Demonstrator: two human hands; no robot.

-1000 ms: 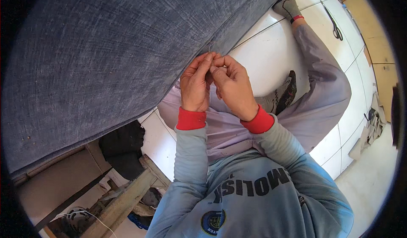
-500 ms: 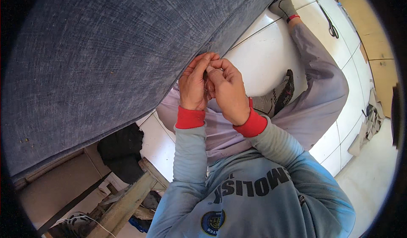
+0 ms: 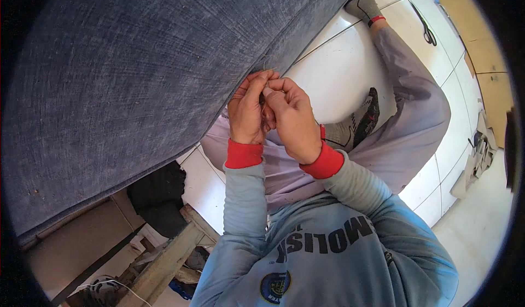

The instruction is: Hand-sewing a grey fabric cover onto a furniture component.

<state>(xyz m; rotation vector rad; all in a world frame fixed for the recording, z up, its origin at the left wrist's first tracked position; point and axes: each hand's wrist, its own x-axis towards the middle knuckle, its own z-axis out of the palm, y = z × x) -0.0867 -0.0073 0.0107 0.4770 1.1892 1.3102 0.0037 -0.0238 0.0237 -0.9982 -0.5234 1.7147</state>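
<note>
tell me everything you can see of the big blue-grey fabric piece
The big blue-grey piece is covered in streaky, woven-looking cloth dotted with a few small pale specks. Its broad face fills the upper left, sloping down to a long lower edge; a narrower band runs along its right side, beside the tiled floor. The left hand and right hand meet at that side; whether they touch it is unclear. Its upper end runs out of view.

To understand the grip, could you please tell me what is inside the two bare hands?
Just past the left hand and right hand, a thin, pale, thread-like strand shows; whatever they enclose cannot be seen.
</note>
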